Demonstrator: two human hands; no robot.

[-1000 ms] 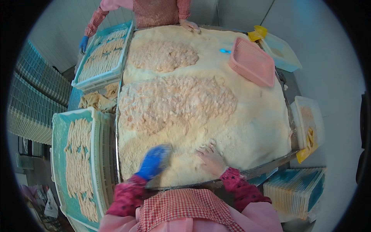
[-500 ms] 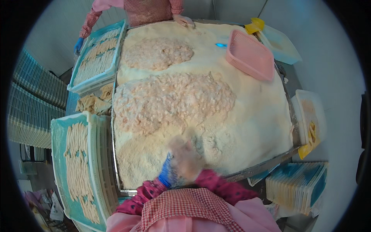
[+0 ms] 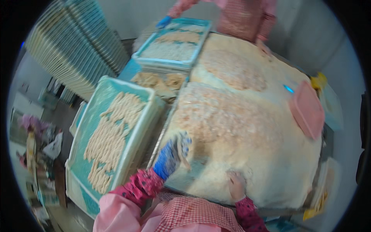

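Observation:
My left hand [image 3: 172,156], in a blue glove dusted with crumbs, hovers over the near left edge of a wide bed of breadcrumbs [image 3: 270,162]. Its fingers curl around a pale breaded strip [image 3: 185,158]. Just left of it lies a teal tray [image 3: 154,112] with rows of breaded strips [image 3: 110,135]. My right hand [image 3: 235,185], coated in crumbs, rests flat on the crumb bed near the front edge. A heap of breaded pieces [image 3: 228,120] lies in the middle of the bed. The picture is blurred.
Another person [image 3: 247,19] stands at the far side, one blue-gloved hand [image 3: 164,21] on a second filled teal tray [image 3: 174,44]. A pink lid [image 3: 307,110] lies at the right. Stacked trays [image 3: 77,50] rise at the left. Uncoated pieces [image 3: 158,83] sit between the trays.
The view has swung left. My left hand lifted off the crumbs with a strip and moved toward the teal tray. My right hand went back onto the crumbs.

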